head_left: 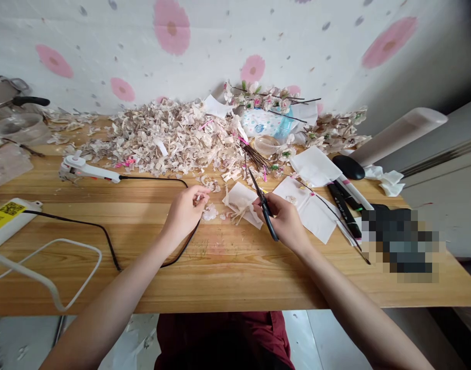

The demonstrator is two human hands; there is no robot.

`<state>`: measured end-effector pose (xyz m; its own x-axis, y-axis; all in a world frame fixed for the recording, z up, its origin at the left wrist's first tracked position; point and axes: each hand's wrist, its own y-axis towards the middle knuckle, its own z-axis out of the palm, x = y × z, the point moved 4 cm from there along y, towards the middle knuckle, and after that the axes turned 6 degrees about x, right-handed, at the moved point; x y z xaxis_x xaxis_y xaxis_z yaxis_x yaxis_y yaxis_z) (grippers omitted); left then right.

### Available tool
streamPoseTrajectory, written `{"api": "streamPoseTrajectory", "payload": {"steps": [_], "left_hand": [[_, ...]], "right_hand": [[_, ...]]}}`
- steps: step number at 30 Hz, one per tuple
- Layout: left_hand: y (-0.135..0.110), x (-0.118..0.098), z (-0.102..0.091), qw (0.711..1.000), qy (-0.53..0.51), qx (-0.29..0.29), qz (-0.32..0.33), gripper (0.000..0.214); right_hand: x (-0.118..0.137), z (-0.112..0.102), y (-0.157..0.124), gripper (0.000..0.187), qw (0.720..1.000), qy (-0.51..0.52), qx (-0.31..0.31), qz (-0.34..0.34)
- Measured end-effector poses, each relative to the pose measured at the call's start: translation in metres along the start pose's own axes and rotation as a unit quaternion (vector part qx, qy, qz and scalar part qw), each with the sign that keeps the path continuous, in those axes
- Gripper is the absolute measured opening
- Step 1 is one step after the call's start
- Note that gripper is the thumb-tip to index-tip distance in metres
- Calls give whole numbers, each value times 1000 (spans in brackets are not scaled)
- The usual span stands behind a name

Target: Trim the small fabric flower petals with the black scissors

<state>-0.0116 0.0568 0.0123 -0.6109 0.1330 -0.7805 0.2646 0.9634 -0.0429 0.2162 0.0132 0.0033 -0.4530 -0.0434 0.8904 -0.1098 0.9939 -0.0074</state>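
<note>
My right hand [285, 220] is closed around black scissors [263, 203], whose blades point up and away toward a bundle of dark stems [254, 156]. My left hand [187, 209] pinches a small pale petal piece [200, 197] between fingertips, just above a loose pale petal [210, 212] on the wooden table [220, 277]. Between the hands lies a white paper sheet [241, 203] with scraps on it.
A big heap of cut paper scraps [169, 139] fills the back. A white glue gun [87, 170] with a black cord [108, 241] lies left, a power strip [6, 218] at far left. Artificial flower branches [274, 100], a glass dish [266, 145], black pens [345, 203] and white sheets [316, 165] sit right.
</note>
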Motion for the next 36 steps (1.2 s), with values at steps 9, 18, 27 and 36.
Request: {"api": "streamPoseTrajectory", "payload": {"steps": [9, 18, 27, 36], "left_hand": [[-7, -10, -2, 981, 187, 46, 29, 29], [-8, -7, 0, 994, 73, 84, 15, 11], [-32, -46, 11, 967, -42, -97, 232, 15], [-34, -46, 24, 969, -145, -56, 193, 11]], "right_hand": [[0, 3, 0, 22, 1000, 5, 15, -5], [1, 6, -2, 18, 998, 43, 36, -3], [19, 35, -10, 44, 961, 249, 87, 79], [18, 32, -10, 45, 944, 297, 110, 89]]}}
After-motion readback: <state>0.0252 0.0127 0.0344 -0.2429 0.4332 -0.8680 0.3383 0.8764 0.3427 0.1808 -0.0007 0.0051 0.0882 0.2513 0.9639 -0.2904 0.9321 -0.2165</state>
